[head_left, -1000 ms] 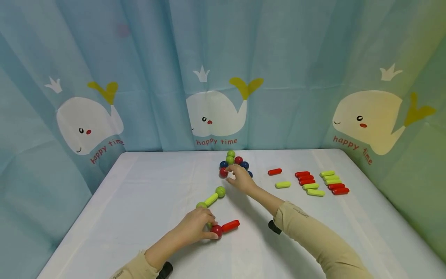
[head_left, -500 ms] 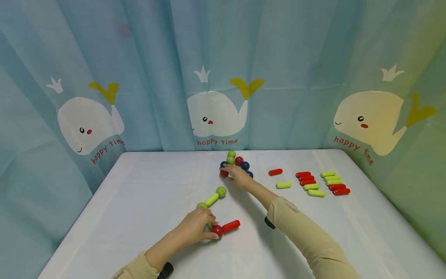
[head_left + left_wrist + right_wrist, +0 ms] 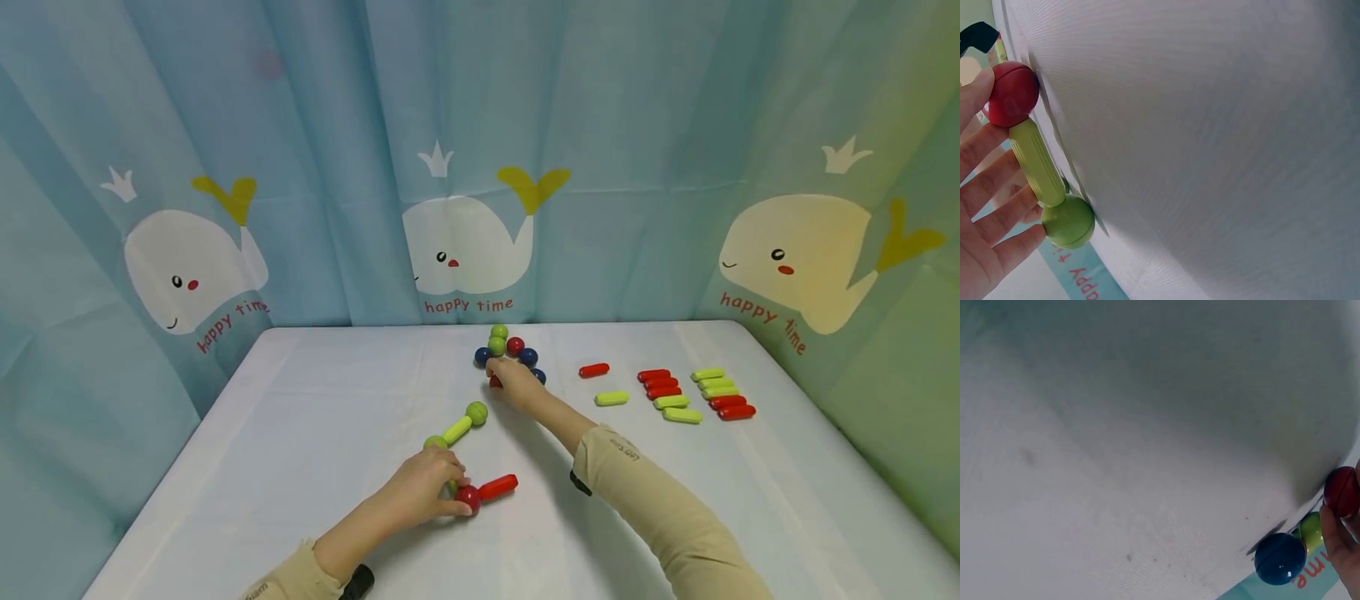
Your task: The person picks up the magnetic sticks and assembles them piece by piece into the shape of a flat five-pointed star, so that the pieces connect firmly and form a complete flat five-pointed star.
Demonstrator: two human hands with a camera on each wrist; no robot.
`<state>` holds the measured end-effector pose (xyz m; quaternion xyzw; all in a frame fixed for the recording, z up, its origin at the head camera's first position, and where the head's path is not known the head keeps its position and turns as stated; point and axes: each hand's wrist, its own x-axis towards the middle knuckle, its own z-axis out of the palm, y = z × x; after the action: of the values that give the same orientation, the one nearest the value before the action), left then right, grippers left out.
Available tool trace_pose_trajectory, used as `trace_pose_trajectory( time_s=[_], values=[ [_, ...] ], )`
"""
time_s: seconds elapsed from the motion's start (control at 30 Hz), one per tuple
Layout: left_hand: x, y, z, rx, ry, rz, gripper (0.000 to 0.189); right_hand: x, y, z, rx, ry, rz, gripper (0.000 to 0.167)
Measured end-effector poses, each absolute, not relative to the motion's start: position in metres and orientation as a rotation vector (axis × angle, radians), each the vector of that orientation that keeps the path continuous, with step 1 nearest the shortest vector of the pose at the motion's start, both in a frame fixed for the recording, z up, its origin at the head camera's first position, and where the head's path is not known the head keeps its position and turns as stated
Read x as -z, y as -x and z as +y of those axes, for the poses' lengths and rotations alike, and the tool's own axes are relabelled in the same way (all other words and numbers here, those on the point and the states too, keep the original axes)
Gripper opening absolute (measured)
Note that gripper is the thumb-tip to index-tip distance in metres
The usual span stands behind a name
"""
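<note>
My left hand (image 3: 422,490) grips a red ball (image 3: 1013,94), thumb on one side and fingers on the other. The ball joins a red rod (image 3: 498,487) and a light green rod (image 3: 1036,162), which leads to a green ball (image 3: 1068,222). From there another green rod (image 3: 457,430) runs to a far green ball (image 3: 477,412). Further back, my right hand (image 3: 517,386) pinches a second red ball (image 3: 1342,492) at the near side of a cluster. Close by lie a blue ball (image 3: 1280,559) and a green ball (image 3: 497,345); the hand hides part of the cluster.
On the white-covered table (image 3: 300,433), loose rods lie to the right: a red one (image 3: 594,370), a green one (image 3: 612,399), and two groups of several red and green rods (image 3: 663,384). A blue curtain with whale prints (image 3: 465,246) hangs behind the table.
My right hand has closed its fingers on the red ball at the cluster's near side and drawn it slightly right, apart from the blue ball. My left hand stays put on its red ball.
</note>
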<state>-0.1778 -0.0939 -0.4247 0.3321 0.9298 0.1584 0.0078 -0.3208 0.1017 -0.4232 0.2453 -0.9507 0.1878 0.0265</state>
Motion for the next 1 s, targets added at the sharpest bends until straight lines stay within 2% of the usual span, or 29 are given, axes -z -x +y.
trace_pose_trajectory(
  time_s=[0.3, 0.53, 1.0],
  values=[
    [0.425, 0.177, -0.094, -0.509, -1.068, 2.92, 0.028, 0.418, 0.307, 0.115, -0.707, -0.793, -2.868, 0.024],
    [0.425, 0.178, -0.093, -0.486, -1.039, 2.904, 0.029, 0.41, 0.285, 0.133, -0.966, -0.884, -2.858, 0.02],
    [0.424, 0.178, -0.092, -0.477, -1.012, 2.902, 0.029, 0.407, 0.247, 0.162, -1.115, -0.995, -2.901, 0.026]
  ],
)
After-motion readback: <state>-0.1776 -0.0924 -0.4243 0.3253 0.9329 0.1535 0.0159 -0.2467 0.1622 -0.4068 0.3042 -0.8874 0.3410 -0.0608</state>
